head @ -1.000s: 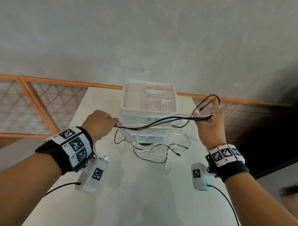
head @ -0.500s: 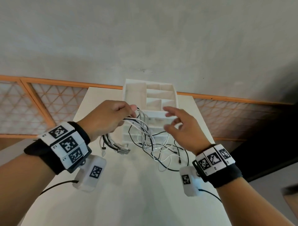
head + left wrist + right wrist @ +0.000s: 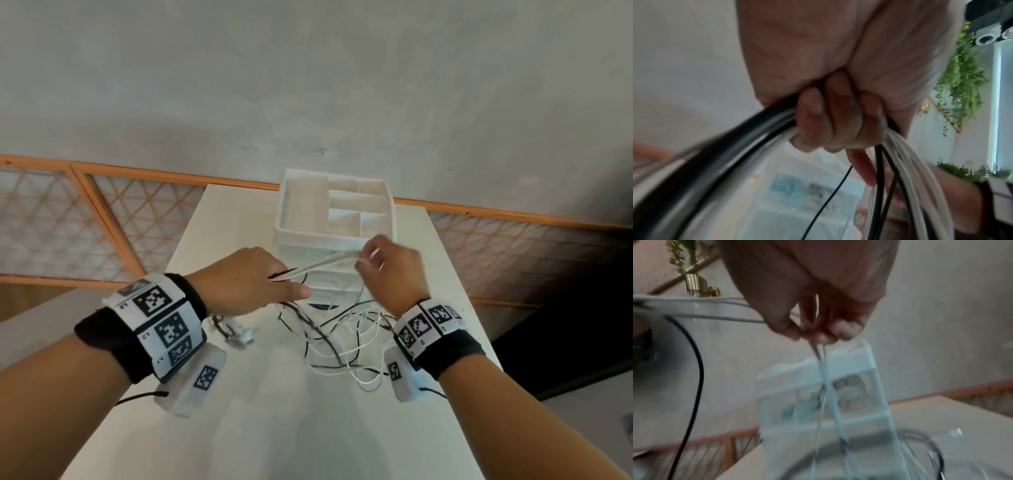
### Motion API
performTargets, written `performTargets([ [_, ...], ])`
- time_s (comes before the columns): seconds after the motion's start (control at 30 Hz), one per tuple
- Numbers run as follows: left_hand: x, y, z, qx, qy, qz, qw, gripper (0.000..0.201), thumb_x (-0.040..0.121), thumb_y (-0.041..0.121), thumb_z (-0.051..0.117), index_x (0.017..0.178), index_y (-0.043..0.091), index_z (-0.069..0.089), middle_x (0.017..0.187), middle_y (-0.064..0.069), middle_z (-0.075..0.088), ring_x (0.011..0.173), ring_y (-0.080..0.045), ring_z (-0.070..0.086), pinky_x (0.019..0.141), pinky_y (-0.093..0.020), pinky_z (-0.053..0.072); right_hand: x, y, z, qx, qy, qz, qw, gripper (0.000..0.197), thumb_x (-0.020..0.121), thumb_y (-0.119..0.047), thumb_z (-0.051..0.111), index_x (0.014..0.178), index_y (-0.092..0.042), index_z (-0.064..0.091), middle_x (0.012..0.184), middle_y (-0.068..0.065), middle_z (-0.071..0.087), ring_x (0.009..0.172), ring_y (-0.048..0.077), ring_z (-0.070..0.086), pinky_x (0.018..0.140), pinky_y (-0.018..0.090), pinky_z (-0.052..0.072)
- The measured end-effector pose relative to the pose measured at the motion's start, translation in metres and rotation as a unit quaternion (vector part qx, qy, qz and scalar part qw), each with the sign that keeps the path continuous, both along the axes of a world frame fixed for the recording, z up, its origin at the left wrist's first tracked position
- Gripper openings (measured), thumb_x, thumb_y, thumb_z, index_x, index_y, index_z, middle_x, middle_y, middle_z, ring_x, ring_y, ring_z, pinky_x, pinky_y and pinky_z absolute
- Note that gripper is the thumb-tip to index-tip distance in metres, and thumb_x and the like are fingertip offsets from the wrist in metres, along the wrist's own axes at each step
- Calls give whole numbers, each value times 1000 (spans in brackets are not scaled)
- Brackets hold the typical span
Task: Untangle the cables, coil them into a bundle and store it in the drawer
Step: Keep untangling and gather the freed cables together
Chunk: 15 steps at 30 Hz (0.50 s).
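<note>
A long white table (image 3: 239, 428) is topped by a white plastic drawer unit (image 3: 335, 205). In front of it, a tangle of thin black and white cables (image 3: 342, 342) is gripped in the fisted left hand (image 3: 246, 281); white strands are pinched by the raised right hand (image 3: 394, 270), loops trailing onto the table.

Backdrop: grey wall, lattice railing, hanging greenery

A plain grey wall (image 3: 308, 85) rises behind a white table (image 3: 260, 428). An orange-framed lattice railing (image 3: 85, 219) runs along the wall's foot. The wrist views show trailing green plants (image 3: 960, 76) hanging beside a brass fitting (image 3: 694, 283), both blurred.
</note>
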State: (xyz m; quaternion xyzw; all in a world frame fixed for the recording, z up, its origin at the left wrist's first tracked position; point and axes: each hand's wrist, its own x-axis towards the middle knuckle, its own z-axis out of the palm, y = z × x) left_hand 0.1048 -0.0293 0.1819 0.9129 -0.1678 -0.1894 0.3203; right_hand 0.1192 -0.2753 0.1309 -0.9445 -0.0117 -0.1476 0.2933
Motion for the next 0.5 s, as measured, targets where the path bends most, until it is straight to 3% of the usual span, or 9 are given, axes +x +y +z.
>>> performTargets([
  [0.07, 3, 2, -6, 26, 3, 18, 999, 54, 86, 55, 63, 61, 12, 43, 59, -3, 42, 50, -15, 35, 49, -23, 25, 6, -9, 13, -8, -197, -33, 980, 7, 83, -13, 67, 88, -16, 67, 82, 1, 64, 62, 19, 58, 58, 33, 51],
  [0.1, 4, 3, -7, 32, -4, 29, 999, 53, 87, 55, 63, 61, 12, 44, 59, -4, 42, 49, -16, 35, 47, -23, 24, 10, -15, 16, -23, -247, -53, 967, 8, 83, -11, 66, 89, -15, 68, 87, 4, 63, 63, 21, 57, 56, 32, 48],
  [0.13, 5, 4, -6, 28, -14, 41, 999, 54, 86, 55, 63, 61, 12, 45, 58, -4, 43, 49, -16, 36, 47, -23, 24, 12, -22, 15, -45, -243, -75, 966, 8, 83, -12, 64, 90, -15, 67, 91, 6, 61, 65, 23, 57, 56, 33, 48],
  [0.17, 5, 6, -4, 9, -23, 55, 998, 54, 85, 57, 63, 61, 12, 45, 57, -3, 43, 49, -15, 36, 47, -23, 25, 14, -31, 7, -74, -187, -97, 975, 7, 85, -14, 63, 90, -17, 66, 94, 7, 60, 67, 25, 57, 59, 35, 50],
  [0.23, 5, 12, 2, -76, -17, 92, 993, 53, 80, 59, 66, 61, 13, 47, 53, 2, 41, 47, -13, 33, 47, -23, 25, 14, -54, -20, -128, 26, -138, 982, 9, 91, -19, 58, 94, -21, 67, 100, 10, 62, 76, 29, 59, 71, 38, 54],
  [0.3, 5, 19, 8, -137, 7, 110, 984, 52, 74, 60, 71, 64, 13, 50, 52, 4, 38, 49, -15, 30, 47, -25, 23, 5, -75, -44, -92, 157, -181, 966, 14, 92, -23, 55, 93, -29, 67, 101, 12, 68, 84, 33, 64, 80, 37, 55],
  [0.43, 5, 24, 4, -49, 56, 73, 995, 52, 70, 59, 76, 63, 13, 53, 51, 3, 42, 48, -16, 31, 45, -23, 23, 0, -91, -48, 74, 78, -221, 969, 23, 92, -16, 52, 102, -32, 65, 93, 2, 75, 89, 31, 72, 88, 36, 55],
  [0.5, 6, 19, -1, -39, 66, 78, 994, 49, 73, 53, 78, 61, 14, 51, 49, 5, 42, 45, -13, 31, 43, -22, 25, 0, -85, -40, 54, 116, -161, 979, 47, 90, -11, 53, 131, -32, 53, 99, 3, 72, 90, 30, 71, 89, 39, 55],
])
